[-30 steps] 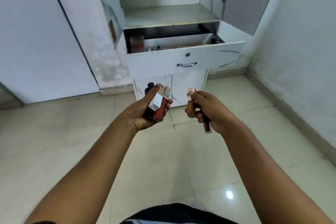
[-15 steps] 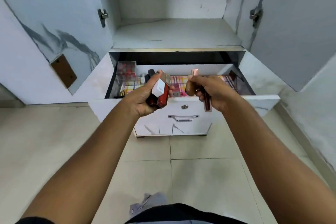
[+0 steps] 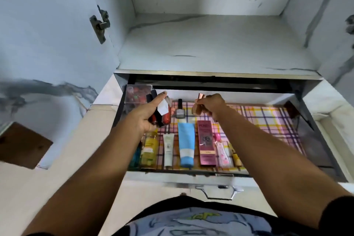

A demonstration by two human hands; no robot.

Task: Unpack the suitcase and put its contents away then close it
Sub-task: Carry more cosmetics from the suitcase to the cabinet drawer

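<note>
Lipsticks [image 3: 162, 115] sat bunched in your left hand [image 3: 148, 115] over the drawer [image 3: 316, 140], fingers curled round them, right hand [image 3: 210, 104] pinching another tube [image 3: 198, 105], so a loose squeeze could've dropped one onto the bottles [image 3: 186, 143].

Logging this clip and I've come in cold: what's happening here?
A person stands over an open white cabinet drawer lined with pink-and-yellow checked paper, putting cosmetics away. The left hand grips a bunch of small red and black lip-colour tubes; the right hand holds a slim tube with a rose-gold cap above the back of the drawer. A blue tube and pink carton already lie in the front row.
</note>
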